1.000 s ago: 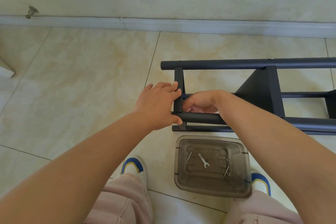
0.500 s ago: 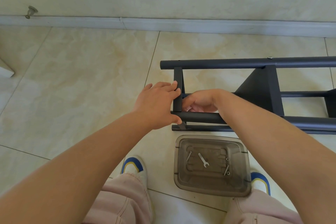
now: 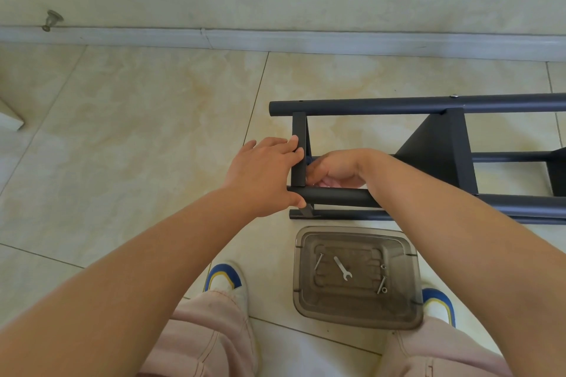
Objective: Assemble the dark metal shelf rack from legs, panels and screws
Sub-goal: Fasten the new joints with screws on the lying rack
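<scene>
The dark metal shelf rack [image 3: 428, 105] lies on its side on the tiled floor, its legs running off to the right. My left hand [image 3: 263, 174] grips the left end of the near leg [image 3: 337, 196], thumb under the tube and fingers against the end panel [image 3: 298, 153]. My right hand [image 3: 335, 170] reaches inside the frame just behind that leg, its fingers curled at the panel corner; what they hold is hidden. A second panel [image 3: 441, 150] stands further right.
A clear brown plastic tray [image 3: 355, 312] sits on the floor in front of the rack, holding a small wrench [image 3: 342, 268], screws and washers. My shoes [image 3: 225, 280] flank it. The wall and skirting board [image 3: 275, 40] run behind.
</scene>
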